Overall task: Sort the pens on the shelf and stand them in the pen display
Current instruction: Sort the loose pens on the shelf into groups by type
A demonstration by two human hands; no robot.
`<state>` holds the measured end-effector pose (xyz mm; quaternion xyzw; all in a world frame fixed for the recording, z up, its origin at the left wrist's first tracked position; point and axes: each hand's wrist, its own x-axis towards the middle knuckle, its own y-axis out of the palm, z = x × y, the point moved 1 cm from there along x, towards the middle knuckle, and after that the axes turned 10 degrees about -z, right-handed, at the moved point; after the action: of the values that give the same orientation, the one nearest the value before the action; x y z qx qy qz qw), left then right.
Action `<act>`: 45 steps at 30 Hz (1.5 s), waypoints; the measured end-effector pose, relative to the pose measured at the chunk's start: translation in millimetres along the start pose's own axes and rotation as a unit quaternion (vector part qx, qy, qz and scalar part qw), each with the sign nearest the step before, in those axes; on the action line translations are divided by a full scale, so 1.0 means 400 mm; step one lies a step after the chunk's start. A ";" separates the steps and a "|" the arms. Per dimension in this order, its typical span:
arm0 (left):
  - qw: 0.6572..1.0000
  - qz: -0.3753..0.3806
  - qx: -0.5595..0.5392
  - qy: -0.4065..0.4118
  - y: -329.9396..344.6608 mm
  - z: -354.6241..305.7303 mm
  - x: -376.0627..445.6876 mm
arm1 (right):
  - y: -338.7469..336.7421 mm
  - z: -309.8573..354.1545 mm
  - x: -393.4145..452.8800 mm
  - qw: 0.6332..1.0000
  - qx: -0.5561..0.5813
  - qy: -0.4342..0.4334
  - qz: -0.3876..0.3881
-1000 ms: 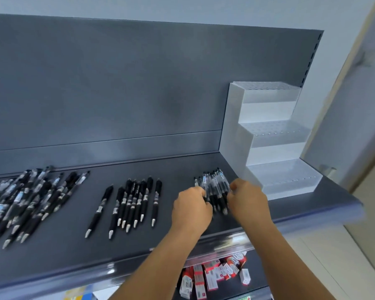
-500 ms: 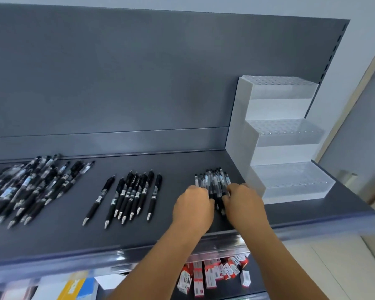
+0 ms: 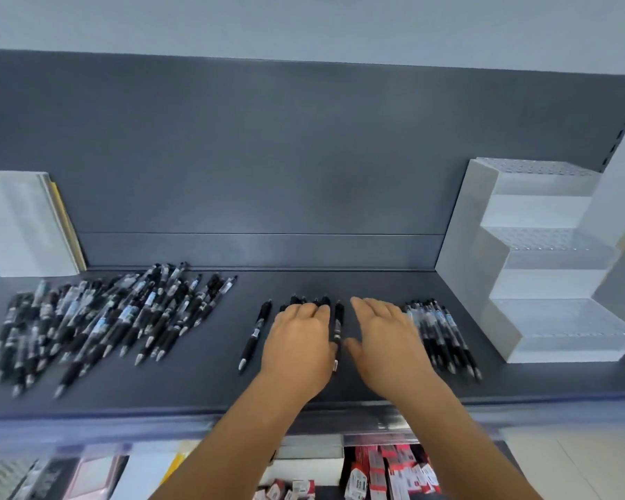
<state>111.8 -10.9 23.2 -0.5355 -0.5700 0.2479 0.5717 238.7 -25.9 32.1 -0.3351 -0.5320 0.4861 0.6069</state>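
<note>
Left hand: the left hand (image 3: 298, 346) has left the right-hand bundle and now lies palm down over the middle row of black pens (image 3: 314, 303), fingers laid flat and straight on them, gripping nothing.
Right hand: the right hand (image 3: 383, 341) has let go too; it hovers spread and relaxed just right of that row, thumb out, holding nothing.
Between the hands: one black pen (image 3: 337, 324) lies in the gap, tip toward the shelf edge.
Stray pen: a single pen (image 3: 255, 333) sits just left of the left hand, apart from the row.
Sorted bundle: the clear-barrelled pens (image 3: 444, 337) that both hands were squeezing half a second ago now lie loose beside the right hand.
Pen display: the white stepped pen display (image 3: 542, 258) stands at the far right of the grey shelf (image 3: 195, 377).
Unsorted heap: the mixed pile of pens (image 3: 98, 319) sprawls at the left, blurred.
View: it has swung left, bringing a white panel (image 3: 19, 225) into sight.
</note>
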 end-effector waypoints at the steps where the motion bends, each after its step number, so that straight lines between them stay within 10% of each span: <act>1: 1.000 0.001 0.002 -0.002 -0.013 0.030 -0.008 | 0.007 0.031 0.002 1.000 0.007 -0.006 0.003; 19: 0.998 0.018 0.041 -0.042 -0.128 0.461 -0.135 | 0.163 0.441 0.026 0.997 0.026 -0.048 0.055; 45: 0.995 0.018 0.052 -0.078 -0.056 0.580 -0.033 | 0.274 0.470 0.175 0.990 0.034 -0.068 0.117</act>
<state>-111.6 46.9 -13.7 -0.4945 -0.5895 0.3284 0.5478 27.5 52.8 -7.4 -0.3407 -0.5121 0.5932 0.5194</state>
